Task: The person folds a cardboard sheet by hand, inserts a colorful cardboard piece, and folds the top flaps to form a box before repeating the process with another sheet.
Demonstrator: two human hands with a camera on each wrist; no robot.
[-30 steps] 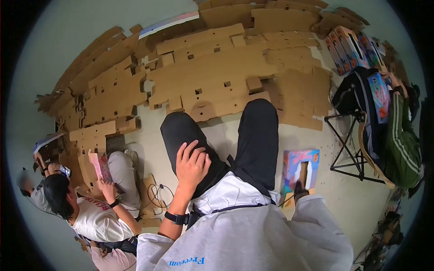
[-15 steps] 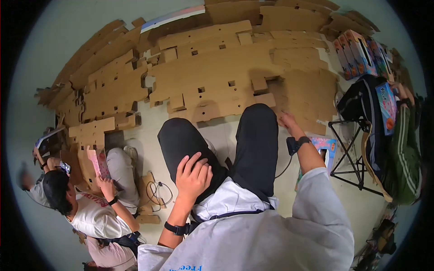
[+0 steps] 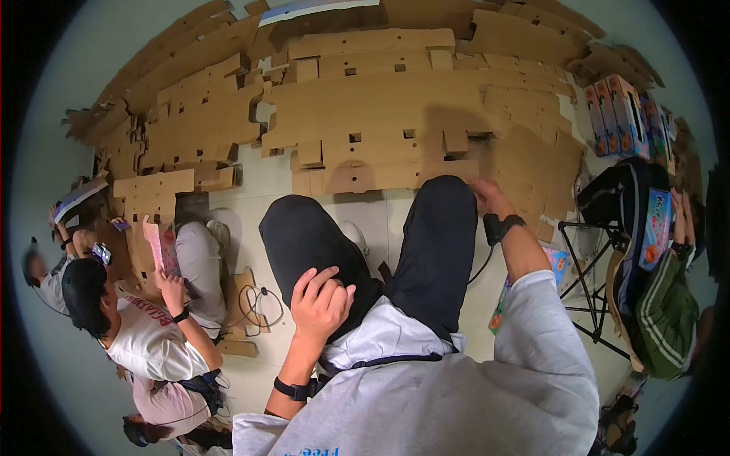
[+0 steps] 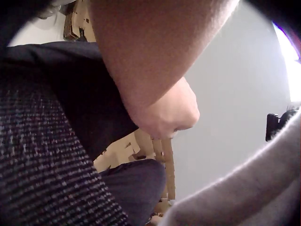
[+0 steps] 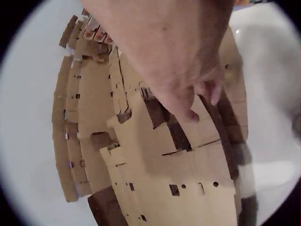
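My right hand [image 3: 493, 199] is beside my right knee, at the near edge of a large brown cardboard sheet [image 3: 380, 163]. In the right wrist view the thumb lies on top of the cardboard sheet [image 5: 155, 169] while the fingers hook over its edge, pinching it. Square slots, small round holes and folded flaps mark the sheet, with a dark gap below its edge. My left hand [image 3: 323, 304] rests on my left thigh, fingers loosely bent and holding nothing. The left wrist view shows mostly dark trousers [image 4: 80, 94] and that hand [image 4: 164, 113].
Layered cardboard covers the floor toward the wall. A colourful box [image 3: 555, 262] lies right of my forearm. Printed boxes [image 3: 623, 114] stand far right, near a folding stool [image 3: 601, 258] and a person in a green sleeve [image 3: 665, 319]. At left a seated person holds a pink box [image 3: 162, 247].
My right hand has moved forward from beside the colourful box to the cardboard edge. The left hand stays on the thigh. The head view has shifted slightly.
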